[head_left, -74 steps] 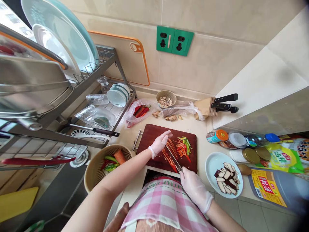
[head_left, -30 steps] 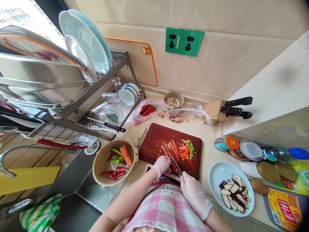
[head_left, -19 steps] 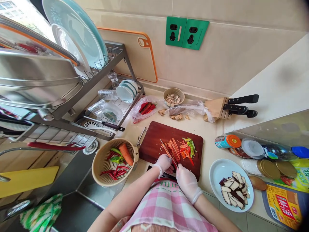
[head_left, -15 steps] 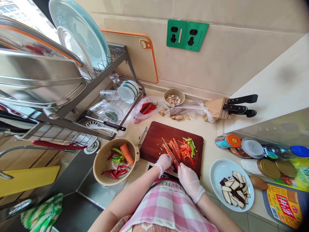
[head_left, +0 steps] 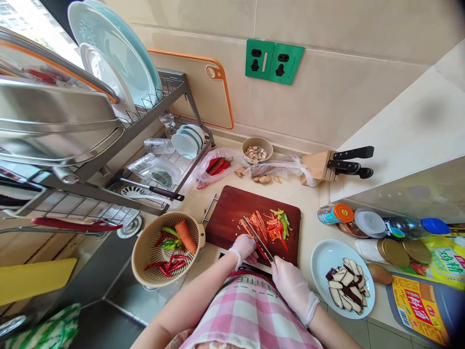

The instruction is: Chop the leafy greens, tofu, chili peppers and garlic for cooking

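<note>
the right hand is closed round the handle of the kitchen knife at the near edge of the cutting board; the blade slants away and leftward, roughly in line with the red pepper strips just right of it. the left hand, nearer the blade's left side, has bent fingers; whether they pinch anything, i cannot tell.

The left forearm reached toward about 2 o'clock, its gloved hand curled at the fingers. The gloved right hand, closed in a grip, lay at its 4 o'clock, forearm angled toward 10 o'clock.
</note>
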Tool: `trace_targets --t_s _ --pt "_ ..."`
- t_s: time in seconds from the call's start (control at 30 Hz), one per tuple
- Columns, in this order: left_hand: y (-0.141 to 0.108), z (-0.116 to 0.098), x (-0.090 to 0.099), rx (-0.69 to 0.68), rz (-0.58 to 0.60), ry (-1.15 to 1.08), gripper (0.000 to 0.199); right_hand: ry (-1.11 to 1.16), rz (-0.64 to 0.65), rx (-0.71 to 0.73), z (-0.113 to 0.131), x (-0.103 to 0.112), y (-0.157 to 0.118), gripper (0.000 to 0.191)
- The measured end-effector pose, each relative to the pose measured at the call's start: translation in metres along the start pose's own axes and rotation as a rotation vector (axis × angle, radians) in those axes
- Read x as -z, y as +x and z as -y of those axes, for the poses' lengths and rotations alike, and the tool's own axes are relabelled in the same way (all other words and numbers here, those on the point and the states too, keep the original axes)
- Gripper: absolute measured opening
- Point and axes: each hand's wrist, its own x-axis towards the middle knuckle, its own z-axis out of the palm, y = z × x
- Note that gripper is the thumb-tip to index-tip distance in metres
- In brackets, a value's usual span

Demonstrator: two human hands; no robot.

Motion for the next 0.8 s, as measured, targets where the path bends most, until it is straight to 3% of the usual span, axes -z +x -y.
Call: trace_targets --t_s 0.23,0.47,0.6,0.8 --pt "0.006 0.000 -0.001 0.028 0.015 -0.056 0.020 -0.041 0.029 -0.037 0.019 -0.010 0.015 0.028" --pt "0.003 0.006 -0.004 -0.033 -0.008 -0.068 0.022 -0.068 0.029 -0.014 0.023 0.005 0.022 0.027" --pt "0.006 0.004 -0.006 -0.013 -0.018 -0.051 0.021 -0.059 0.001 -0.017 0.027 0.003 0.028 0.028" --pt "0.011 0.001 -0.005 0.027 -0.010 -0.002 0.024 0.053 -0.078 0.010 0.012 -0.005 0.040 0.026"
